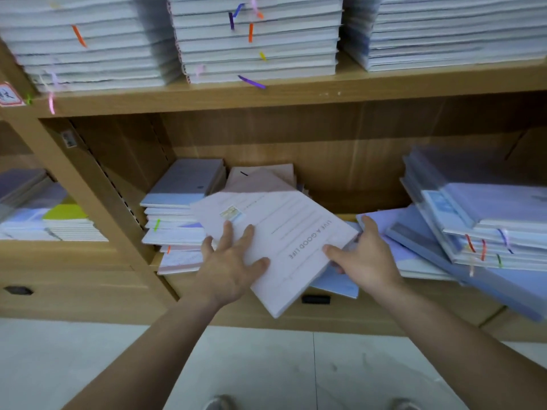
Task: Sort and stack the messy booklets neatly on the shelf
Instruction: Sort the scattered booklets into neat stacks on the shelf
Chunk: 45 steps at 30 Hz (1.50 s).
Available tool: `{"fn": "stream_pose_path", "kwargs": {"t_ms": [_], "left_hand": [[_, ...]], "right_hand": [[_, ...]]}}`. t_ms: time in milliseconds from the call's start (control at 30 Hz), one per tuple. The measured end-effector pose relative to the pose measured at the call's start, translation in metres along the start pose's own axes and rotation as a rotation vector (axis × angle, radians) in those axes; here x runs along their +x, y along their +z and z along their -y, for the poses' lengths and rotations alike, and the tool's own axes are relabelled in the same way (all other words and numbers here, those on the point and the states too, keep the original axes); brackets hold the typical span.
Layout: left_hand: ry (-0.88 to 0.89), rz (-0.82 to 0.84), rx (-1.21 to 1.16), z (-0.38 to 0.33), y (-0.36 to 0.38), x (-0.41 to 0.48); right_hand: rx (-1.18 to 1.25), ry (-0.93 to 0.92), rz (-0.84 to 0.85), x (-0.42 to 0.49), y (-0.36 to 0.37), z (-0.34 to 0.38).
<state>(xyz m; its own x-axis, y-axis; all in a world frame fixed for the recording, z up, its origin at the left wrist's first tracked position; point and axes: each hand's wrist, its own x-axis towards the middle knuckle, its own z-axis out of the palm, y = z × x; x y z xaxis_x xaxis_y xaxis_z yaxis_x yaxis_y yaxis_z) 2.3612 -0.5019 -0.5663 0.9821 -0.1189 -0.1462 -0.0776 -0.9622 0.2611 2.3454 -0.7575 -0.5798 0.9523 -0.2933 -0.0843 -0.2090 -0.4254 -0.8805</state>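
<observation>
Booklets across your lower shelf (355,173).
Left stack (180,202) and right stack (488,220) flank a loose pile (260,179); before it your right hand (364,255) holds a tilted booklet (284,241), left hand (228,264) resting on top.

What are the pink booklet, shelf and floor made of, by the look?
Pink booklet: paper with a matte card cover; printed lettering, no glare, stays flat where it overhangs. Shelf: wood-grain board, likely laminate; even pale tone, matte. Floor: pale tile, probably ceramic; straight joint line, faint sheen.

Matt pale-pink paper booklet (281,244); smooth light wood-grain shelf (296,94); glossy floor tiles (266,365).
</observation>
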Motion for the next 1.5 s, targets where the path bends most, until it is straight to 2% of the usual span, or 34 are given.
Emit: {"fn": "stream_pose_path", "kwargs": {"t_ms": [167,300,367,433,500,533,667,733,933,1000,1067,1133,1267,1400,1500], "left_hand": [[0.002,-0.028,0.027,-0.007,0.006,0.009],[-0.018,-0.035,-0.018,-0.016,0.006,0.004],[0.048,-0.025,0.123,-0.025,0.008,-0.006],[0.066,-0.129,0.117,-0.034,0.001,-0.012],[0.022,-0.294,0.025,-0.032,-0.007,-0.006],[-0.012,-0.308,0.002,-0.025,-0.009,0.001],[-0.089,-0.088,-0.056,0.013,0.001,0.031],[-0.087,-0.101,-0.076,0.023,0.001,0.039],[-0.182,-0.194,-0.162,0.021,-0.007,0.037],[-0.166,-0.266,-0.209,0.014,-0.011,0.024],[-0.120,-0.243,-0.290,0.001,-0.016,0.005],[-0.051,-0.217,-0.309,-0.008,-0.014,-0.009],[0.006,-0.249,-0.311,-0.004,-0.016,-0.005],[-0.071,-0.277,-0.268,0.012,-0.018,0.017],[-0.088,-0.310,-0.152,0.007,-0.021,0.030]], "right_hand": [[0.090,-0.012,0.136,-0.015,0.005,-0.001],[0.171,-0.040,0.079,-0.001,0.001,0.012],[0.204,-0.029,-0.014,0.012,-0.009,0.023],[0.225,-0.039,-0.112,0.023,-0.016,0.027],[0.224,-0.037,-0.121,0.026,-0.016,0.027],[0.195,-0.044,-0.079,0.025,-0.014,0.024],[0.063,-0.001,0.239,0.007,-0.004,0.017],[0.078,0.041,0.341,-0.002,-0.001,0.016],[0.104,-0.056,0.248,0.003,-0.010,0.017],[0.166,-0.075,0.108,0.015,-0.021,0.018],[0.211,-0.044,-0.105,0.030,-0.034,0.018],[0.246,-0.023,-0.221,0.041,-0.037,0.015],[0.226,-0.031,-0.276,0.040,-0.020,0.010],[0.139,-0.113,-0.264,0.040,-0.017,0.015],[0.082,-0.137,-0.219,0.043,-0.025,0.013]]}}
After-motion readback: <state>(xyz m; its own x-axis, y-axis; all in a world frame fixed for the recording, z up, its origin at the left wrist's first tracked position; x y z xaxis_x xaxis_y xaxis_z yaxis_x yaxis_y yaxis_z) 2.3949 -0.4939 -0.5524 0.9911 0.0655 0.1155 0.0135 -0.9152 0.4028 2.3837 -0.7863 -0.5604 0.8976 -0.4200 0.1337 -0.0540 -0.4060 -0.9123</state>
